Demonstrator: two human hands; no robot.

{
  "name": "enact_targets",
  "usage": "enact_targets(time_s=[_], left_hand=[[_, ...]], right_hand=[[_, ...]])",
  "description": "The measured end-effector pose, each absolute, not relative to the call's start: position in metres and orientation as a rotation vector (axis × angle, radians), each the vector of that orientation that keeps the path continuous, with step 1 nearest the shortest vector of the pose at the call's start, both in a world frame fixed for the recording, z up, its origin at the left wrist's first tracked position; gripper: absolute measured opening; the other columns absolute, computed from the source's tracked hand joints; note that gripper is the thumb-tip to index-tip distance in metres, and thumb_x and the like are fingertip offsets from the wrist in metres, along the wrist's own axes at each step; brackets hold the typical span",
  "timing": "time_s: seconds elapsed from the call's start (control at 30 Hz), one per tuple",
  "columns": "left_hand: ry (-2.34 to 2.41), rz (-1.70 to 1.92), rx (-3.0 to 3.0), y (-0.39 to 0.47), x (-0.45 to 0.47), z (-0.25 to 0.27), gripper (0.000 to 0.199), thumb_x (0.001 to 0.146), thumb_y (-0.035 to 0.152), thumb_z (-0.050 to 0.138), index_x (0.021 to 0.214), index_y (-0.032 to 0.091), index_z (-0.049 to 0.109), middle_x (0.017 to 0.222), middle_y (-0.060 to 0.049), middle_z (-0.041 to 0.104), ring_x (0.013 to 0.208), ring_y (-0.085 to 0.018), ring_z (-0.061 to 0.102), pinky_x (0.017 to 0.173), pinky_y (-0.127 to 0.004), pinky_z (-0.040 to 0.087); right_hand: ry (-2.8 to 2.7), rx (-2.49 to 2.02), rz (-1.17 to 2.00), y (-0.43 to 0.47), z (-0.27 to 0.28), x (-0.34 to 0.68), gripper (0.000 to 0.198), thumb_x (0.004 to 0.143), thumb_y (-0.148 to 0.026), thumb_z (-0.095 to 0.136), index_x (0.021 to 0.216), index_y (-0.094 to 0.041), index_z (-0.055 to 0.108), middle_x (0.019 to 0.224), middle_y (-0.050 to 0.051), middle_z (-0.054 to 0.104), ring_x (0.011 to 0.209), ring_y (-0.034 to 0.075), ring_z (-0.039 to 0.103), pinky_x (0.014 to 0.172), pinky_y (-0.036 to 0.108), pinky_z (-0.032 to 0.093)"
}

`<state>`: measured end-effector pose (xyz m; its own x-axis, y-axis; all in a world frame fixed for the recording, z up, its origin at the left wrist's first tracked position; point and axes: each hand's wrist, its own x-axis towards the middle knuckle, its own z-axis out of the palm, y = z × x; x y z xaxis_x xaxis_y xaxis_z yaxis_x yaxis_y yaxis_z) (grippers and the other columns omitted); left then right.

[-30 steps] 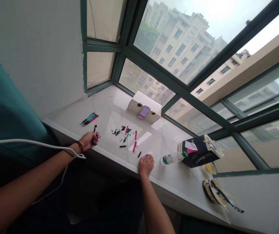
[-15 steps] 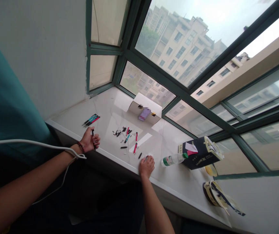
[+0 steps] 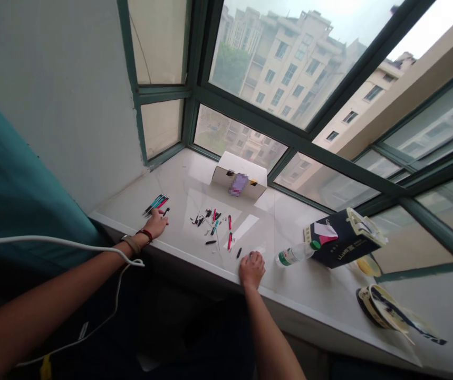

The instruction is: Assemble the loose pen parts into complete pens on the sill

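Note:
My left hand is closed on a black pen, whose end sticks out past the fingers. It is just in front of a small row of assembled pens, blue, black and red, at the left of the white sill. My right hand rests near the sill's front edge with curled fingers; whatever is under them is too small to make out. Beside it lies a black pen piece. Loose pen parts are scattered between my hands, among them red barrels and a blue barrel.
An open white box stands against the window, with a blurred purple patch before it. To the right are a green-capped bottle, a dark carton and a paper bowl. A white cable crosses my left forearm.
My left hand has moved forward with the black pen, from the sill's front edge to the row of pens. My right hand stays in place; the whole view has shifted slightly.

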<state>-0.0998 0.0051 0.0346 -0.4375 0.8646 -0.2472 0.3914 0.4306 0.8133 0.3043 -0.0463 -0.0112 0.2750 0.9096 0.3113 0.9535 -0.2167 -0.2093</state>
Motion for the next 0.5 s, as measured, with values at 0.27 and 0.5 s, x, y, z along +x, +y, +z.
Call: enact_targets(time_s=[0.27,0.5], left_hand=[[2.153,0.618,1.296,0.05,-0.128,0.031,0.029,0.082,0.026,0.059,0.11,0.02,0.054,0.095,-0.005,0.074,0.092,-0.022,0.069,0.089,-0.035,0.051],[2.305,0.436,1.481,0.062,-0.116,0.018,0.02,0.084,0.032,0.057,0.096,0.017,0.065,0.103,-0.015,0.071,0.104,-0.031,0.065,0.093,-0.04,0.05]], right_hand=[[-1.673,-2.227,-0.113,-0.047,-0.008,0.302,0.033,0.092,-0.025,0.044,0.118,-0.015,0.06,0.134,0.017,0.054,0.123,0.03,0.046,0.096,0.04,0.036],[-1.662,-2.247,-0.071,-0.046,-0.006,0.302,0.032,0.091,-0.025,0.044,0.119,-0.017,0.059,0.137,0.016,0.052,0.127,0.03,0.042,0.098,0.041,0.035]])
